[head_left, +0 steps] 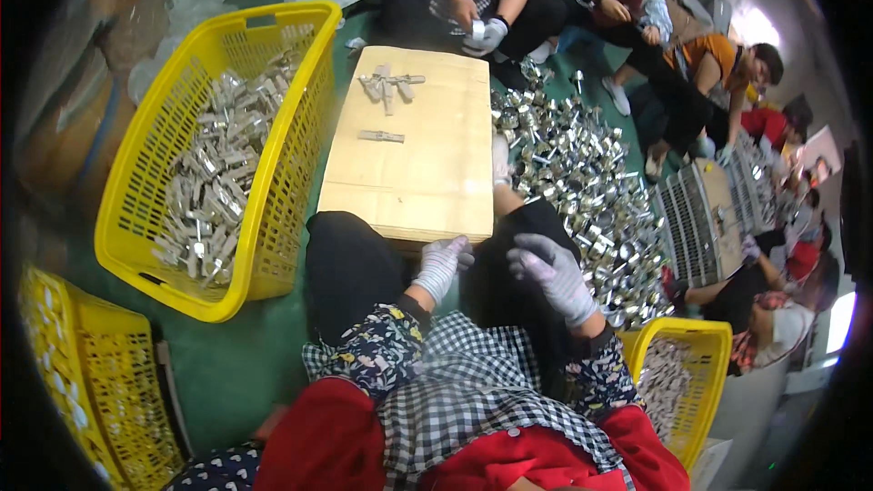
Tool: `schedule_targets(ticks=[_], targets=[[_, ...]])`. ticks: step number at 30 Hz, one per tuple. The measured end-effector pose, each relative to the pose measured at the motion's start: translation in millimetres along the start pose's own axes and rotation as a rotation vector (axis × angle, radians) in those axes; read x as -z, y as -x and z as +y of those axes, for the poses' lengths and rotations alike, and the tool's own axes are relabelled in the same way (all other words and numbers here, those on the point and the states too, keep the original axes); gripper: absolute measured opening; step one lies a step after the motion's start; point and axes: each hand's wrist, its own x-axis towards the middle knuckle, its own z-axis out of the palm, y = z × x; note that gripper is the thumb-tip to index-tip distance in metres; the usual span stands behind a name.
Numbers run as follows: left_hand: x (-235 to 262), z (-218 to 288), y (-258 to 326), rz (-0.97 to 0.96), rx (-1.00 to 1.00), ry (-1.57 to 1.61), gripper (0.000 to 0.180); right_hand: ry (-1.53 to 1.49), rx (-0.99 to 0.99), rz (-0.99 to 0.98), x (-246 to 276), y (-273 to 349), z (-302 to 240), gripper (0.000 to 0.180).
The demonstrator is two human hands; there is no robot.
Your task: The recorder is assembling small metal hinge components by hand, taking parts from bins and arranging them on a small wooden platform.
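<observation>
at the far left a yellow crate (pixel 55 373) lies at the lower edge, pale parts inside it. above it a big yellow basket (pixel 273 164) stands on the green floor (pixel 245 364), heaped with grey metal pieces (pixel 214 182).

just right of the basket a flat cardboard box (pixel 427 173) sits in front of the person's knees. a small cluster of metal parts (pixel 389 86) lies near its far edge, and a single strip (pixel 380 136) lies alone nearer the middle.

the left hand (pixel 443 264), in a white glove, hangs at the box's near edge, over the dark trousers. its fingers are curled loosely downward; nothing shows in them, though the palm side is hidden. the right hand (pixel 550 273), in a grey-white glove, is just beside it, apart from it, fingers spread and bent, holding nothing that shows. both hands are closest to the near edge of the box, well apart from the parts on it.

right of the box a wide pile of shiny metal fittings (pixel 582 182) spreads across the floor, reaching past the right hand. below it another yellow basket (pixel 705 373) holds more grey parts.

along the top and right other people sit around the pile; one gloved hand (pixel 486 35) works near the box's far corner. a grey slatted tray (pixel 700 218) lies at the right.
</observation>
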Motion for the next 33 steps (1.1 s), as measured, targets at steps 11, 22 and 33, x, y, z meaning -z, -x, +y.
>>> schedule_targets(ticks=[11,22,33], targets=[[-10,-70,-35,0.011,-0.192,-0.562,0.031,0.889,0.06,0.056,-52,-297,-36,0.089],[-19,-87,-7,-0.031,-0.363,-0.718,0.024,1.086,-0.082,0.144,-177,-429,-58,0.066],[-10,-93,-20,0.04,-0.374,-0.895,0.027,1.236,0.084,-0.205,-171,-315,-20,0.07]])
